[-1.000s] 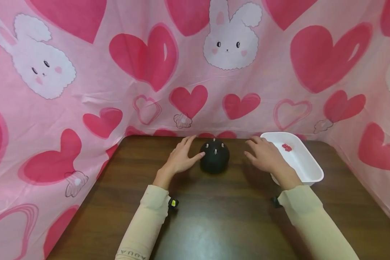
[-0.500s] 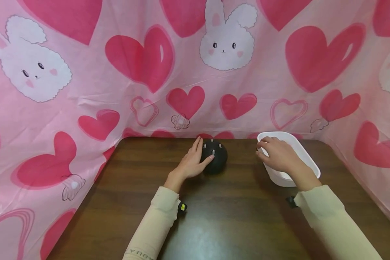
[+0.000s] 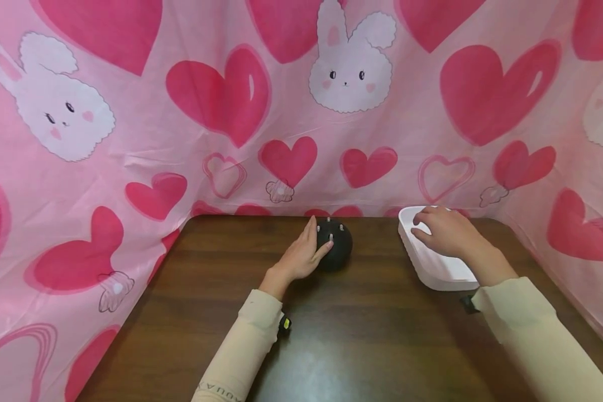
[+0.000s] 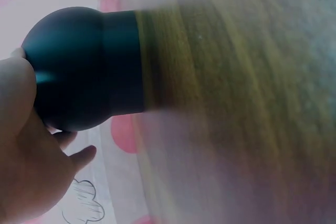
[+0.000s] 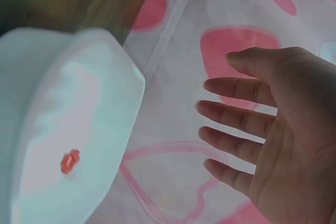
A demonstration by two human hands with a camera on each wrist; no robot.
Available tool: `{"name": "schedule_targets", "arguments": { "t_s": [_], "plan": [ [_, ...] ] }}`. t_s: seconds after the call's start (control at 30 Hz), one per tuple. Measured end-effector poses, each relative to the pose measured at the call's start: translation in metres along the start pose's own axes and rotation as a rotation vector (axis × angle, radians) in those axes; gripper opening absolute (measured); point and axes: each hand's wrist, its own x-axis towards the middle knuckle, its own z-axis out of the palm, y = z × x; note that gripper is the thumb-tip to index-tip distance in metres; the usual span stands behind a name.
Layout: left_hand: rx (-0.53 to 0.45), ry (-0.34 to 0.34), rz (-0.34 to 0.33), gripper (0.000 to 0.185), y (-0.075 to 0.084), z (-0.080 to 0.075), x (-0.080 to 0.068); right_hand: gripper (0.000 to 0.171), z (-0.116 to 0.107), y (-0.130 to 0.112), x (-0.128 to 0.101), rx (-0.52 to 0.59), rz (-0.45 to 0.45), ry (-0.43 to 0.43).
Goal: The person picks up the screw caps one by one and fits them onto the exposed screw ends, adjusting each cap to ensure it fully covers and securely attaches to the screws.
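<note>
The black ball [image 3: 334, 251], round with a few small pale studs on top, sits near the middle of the table's [image 3: 362, 335] far edge. The left hand [image 3: 301, 258] is cupped against its left side, thumb lying across the front and fingers behind, so it holds the ball; the left wrist view is blurred, but the palm [image 4: 26, 161] seems pressed to the dark surface [image 4: 84, 69]. The right hand [image 3: 444, 231] hovers over the white tray [image 3: 427, 268] at the far right corner, fingers [image 5: 236, 119] spread and straight, holding nothing. A small red piece [image 5: 70, 161] lies in the tray.
</note>
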Motion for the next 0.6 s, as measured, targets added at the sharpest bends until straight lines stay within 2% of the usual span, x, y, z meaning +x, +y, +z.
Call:
{"name": "schedule_targets", "arguments": {
  "t_s": [0.33, 0.6],
  "plan": [
    [-0.037, 0.002, 0.007, 0.093, 0.001, -0.002, 0.002, 0.036, -0.022, 0.026, 0.014, 0.038, 0.043, -0.133],
    [-0.052, 0.005, -0.007, 0.093, 0.0, -0.003, -0.002, 0.05, -0.018, 0.043, 0.026, 0.073, 0.061, -0.195]
  ]
}}
